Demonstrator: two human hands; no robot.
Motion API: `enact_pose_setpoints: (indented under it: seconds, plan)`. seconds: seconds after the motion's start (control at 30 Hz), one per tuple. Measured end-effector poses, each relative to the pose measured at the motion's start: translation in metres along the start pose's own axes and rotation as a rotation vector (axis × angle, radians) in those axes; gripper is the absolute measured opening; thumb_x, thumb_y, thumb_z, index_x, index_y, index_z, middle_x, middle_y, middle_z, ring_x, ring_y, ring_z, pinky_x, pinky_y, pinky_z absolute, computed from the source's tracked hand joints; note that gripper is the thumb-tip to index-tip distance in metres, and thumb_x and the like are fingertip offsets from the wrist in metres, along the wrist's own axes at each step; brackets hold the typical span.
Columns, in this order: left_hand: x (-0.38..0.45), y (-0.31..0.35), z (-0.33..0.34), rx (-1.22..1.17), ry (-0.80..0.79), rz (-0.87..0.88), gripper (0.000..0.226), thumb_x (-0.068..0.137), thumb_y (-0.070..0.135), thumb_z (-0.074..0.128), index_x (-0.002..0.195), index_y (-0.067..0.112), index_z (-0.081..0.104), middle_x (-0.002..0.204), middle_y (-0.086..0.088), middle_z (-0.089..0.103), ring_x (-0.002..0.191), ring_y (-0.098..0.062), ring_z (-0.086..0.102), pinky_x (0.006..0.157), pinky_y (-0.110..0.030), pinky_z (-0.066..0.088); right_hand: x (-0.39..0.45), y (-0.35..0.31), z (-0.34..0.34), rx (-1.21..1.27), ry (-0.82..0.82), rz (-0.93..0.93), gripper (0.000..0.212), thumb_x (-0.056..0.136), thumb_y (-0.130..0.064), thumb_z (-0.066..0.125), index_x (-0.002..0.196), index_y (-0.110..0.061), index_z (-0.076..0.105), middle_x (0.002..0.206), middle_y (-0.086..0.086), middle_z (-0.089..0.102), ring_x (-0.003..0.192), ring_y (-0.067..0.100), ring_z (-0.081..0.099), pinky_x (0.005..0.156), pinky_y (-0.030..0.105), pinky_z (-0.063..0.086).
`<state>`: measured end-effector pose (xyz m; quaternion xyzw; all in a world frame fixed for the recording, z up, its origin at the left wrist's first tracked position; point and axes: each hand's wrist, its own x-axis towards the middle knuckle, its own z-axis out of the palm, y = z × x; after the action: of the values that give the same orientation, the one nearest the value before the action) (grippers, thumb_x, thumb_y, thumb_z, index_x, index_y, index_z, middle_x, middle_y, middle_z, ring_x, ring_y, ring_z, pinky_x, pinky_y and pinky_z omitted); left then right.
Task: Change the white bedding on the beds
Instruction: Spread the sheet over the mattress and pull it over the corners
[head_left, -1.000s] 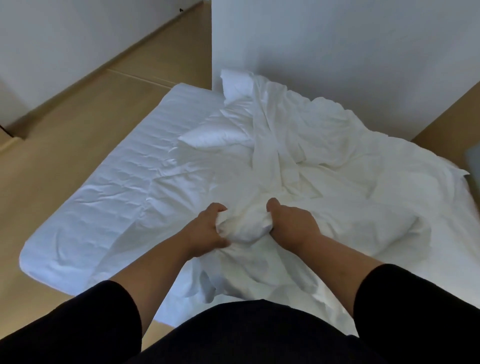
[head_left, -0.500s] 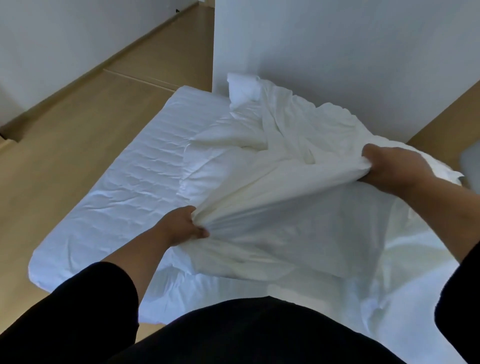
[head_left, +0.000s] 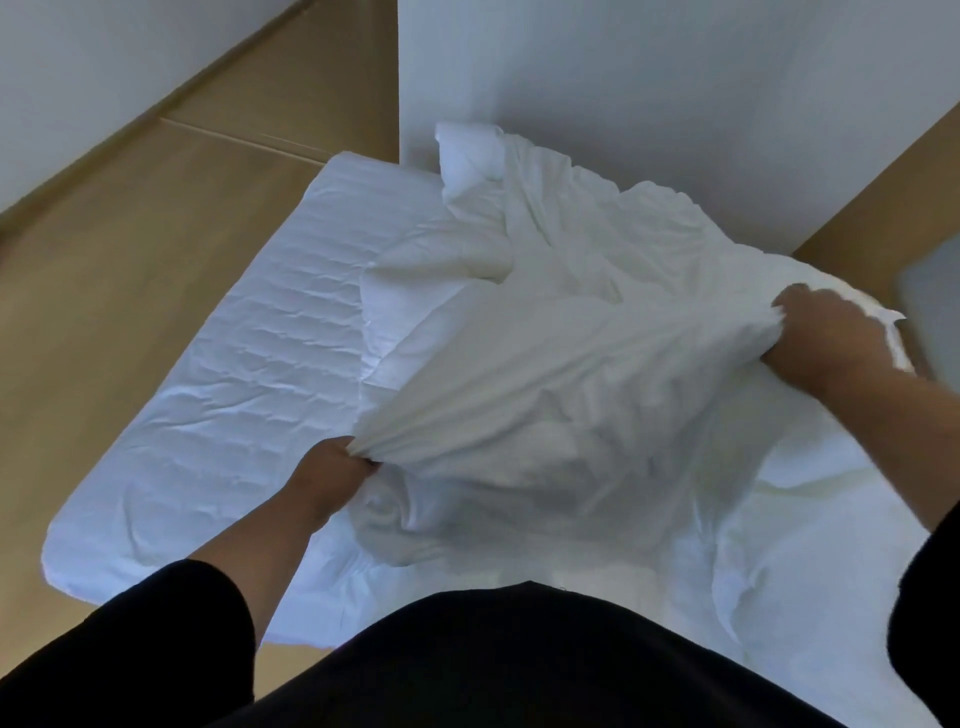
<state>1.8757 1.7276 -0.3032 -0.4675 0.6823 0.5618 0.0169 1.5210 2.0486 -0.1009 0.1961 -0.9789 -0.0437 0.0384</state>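
Over the quilted white mattress (head_left: 249, 353), the left hand (head_left: 332, 467) and right hand (head_left: 826, 338), fingers bunching the crumpled white cotton sheet (head_left: 545, 374), stretched it apart, seemingly mid-spreading; next likely needs finding corners.

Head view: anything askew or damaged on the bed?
No damage visible. The white sheet is bunched, stretched between the left hand and right hand, leaving the quilted mattress bare on the left. That fits mid-change.

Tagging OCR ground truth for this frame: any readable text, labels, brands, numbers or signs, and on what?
None readable. The white sheet gripped by the left hand and right hand, the quilted mattress, the pillow, the wall and the wooden floor show no print or tags.
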Motion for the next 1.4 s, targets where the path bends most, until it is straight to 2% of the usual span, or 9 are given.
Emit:
enact_pose_setpoints:
  seconds: [0.13, 0.23, 0.33, 0.47, 0.6, 0.83, 1.1, 1.3, 1.4]
  plan:
    - [-0.014, 0.030, -0.007, -0.108, 0.010, 0.071, 0.008, 0.085, 0.002, 0.066, 0.085, 0.005, 0.073, 0.082, -0.013, 0.074, 0.072, -0.026, 0.068, 0.061, -0.030, 0.052, -0.050, -0.069, 0.054, -0.067, 0.056, -0.325, 0.078, 0.072, -0.024, 0.064, 0.147, -0.015, 0.043, 0.134, 0.019, 0.055, 0.120, 0.040, 0.056, 0.105, 0.063, 0.038]
    - [-0.029, 0.055, -0.004, -0.175, -0.104, 0.119, 0.006, 0.082, 0.006, 0.071, 0.087, 0.007, 0.074, 0.083, -0.009, 0.076, 0.075, -0.023, 0.072, 0.066, -0.033, 0.058, -0.107, -0.150, 0.077, -0.033, -0.270, -0.644, 0.100, 0.082, -0.046, 0.065, 0.160, -0.023, 0.006, 0.161, 0.005, 0.026, 0.148, 0.025, 0.027, 0.123, 0.056, 0.006]
    - [-0.045, 0.070, 0.006, -0.282, -0.186, 0.143, 0.032, 0.067, 0.017, 0.069, 0.093, -0.002, 0.071, 0.088, -0.011, 0.075, 0.080, -0.025, 0.070, 0.073, -0.036, 0.056, -0.140, -0.209, 0.097, 0.175, -0.423, -0.722, 0.112, 0.076, -0.060, 0.068, 0.160, -0.017, 0.007, 0.158, 0.008, 0.031, 0.144, 0.026, 0.033, 0.122, 0.048, 0.019]
    - [-0.056, 0.068, 0.009, -0.327, -0.268, 0.165, 0.042, 0.065, 0.022, 0.077, 0.103, 0.004, 0.073, 0.102, -0.013, 0.075, 0.094, -0.027, 0.073, 0.083, -0.041, 0.057, -0.131, -0.216, 0.104, 0.510, -0.362, -0.566, 0.061, 0.078, -0.035, 0.074, 0.130, -0.013, 0.051, 0.122, 0.008, 0.062, 0.109, 0.030, 0.061, 0.089, 0.038, 0.049]
    - [-0.062, 0.052, 0.010, -0.384, -0.290, 0.169, 0.046, 0.067, 0.019, 0.083, 0.111, 0.012, 0.072, 0.107, -0.004, 0.076, 0.101, -0.024, 0.072, 0.089, -0.039, 0.059, -0.115, -0.208, 0.093, 0.456, -0.408, -0.613, 0.021, 0.090, -0.027, 0.061, 0.100, -0.016, 0.046, 0.089, 0.003, 0.062, 0.081, 0.030, 0.060, 0.070, 0.038, 0.047]
    - [-0.067, 0.007, 0.003, -0.550, -0.384, 0.075, 0.048, 0.071, 0.013, 0.080, 0.117, 0.003, 0.068, 0.115, -0.018, 0.072, 0.105, -0.035, 0.069, 0.090, -0.044, 0.056, -0.054, -0.205, 0.014, 0.050, -0.381, -0.895, 0.036, 0.086, -0.038, 0.072, 0.094, -0.025, 0.040, 0.092, 0.005, 0.059, 0.092, 0.029, 0.061, 0.069, 0.031, 0.032]
    - [-0.056, -0.067, 0.001, -0.304, -0.179, -0.031, 0.049, 0.056, 0.045, 0.083, 0.095, 0.018, 0.075, 0.099, -0.008, 0.075, 0.097, -0.031, 0.069, 0.082, -0.040, 0.050, 0.025, -0.118, -0.089, -0.015, -0.114, -0.578, 0.033, 0.080, -0.013, 0.077, 0.069, -0.022, 0.047, 0.083, 0.014, 0.058, 0.077, 0.028, 0.048, 0.071, 0.034, 0.033]
    - [-0.042, -0.069, 0.030, -0.348, -0.216, -0.256, 0.067, 0.064, 0.060, 0.082, 0.117, 0.026, 0.059, 0.113, -0.003, 0.069, 0.103, -0.024, 0.067, 0.088, -0.039, 0.054, 0.019, -0.102, -0.101, 0.015, -0.053, -0.566, 0.014, 0.082, -0.005, 0.070, 0.077, -0.005, 0.057, 0.075, 0.011, 0.056, 0.077, 0.034, 0.052, 0.066, 0.035, 0.032]
    - [-0.044, -0.051, 0.049, -0.521, -0.350, -0.373, 0.033, 0.087, 0.053, 0.071, 0.112, 0.033, 0.062, 0.110, 0.000, 0.072, 0.101, -0.022, 0.070, 0.087, -0.039, 0.057, 0.014, -0.096, -0.103, 0.056, -0.045, -0.552, 0.015, 0.081, -0.015, 0.067, 0.074, -0.011, 0.054, 0.073, 0.005, 0.055, 0.076, 0.033, 0.050, 0.064, 0.035, 0.031]
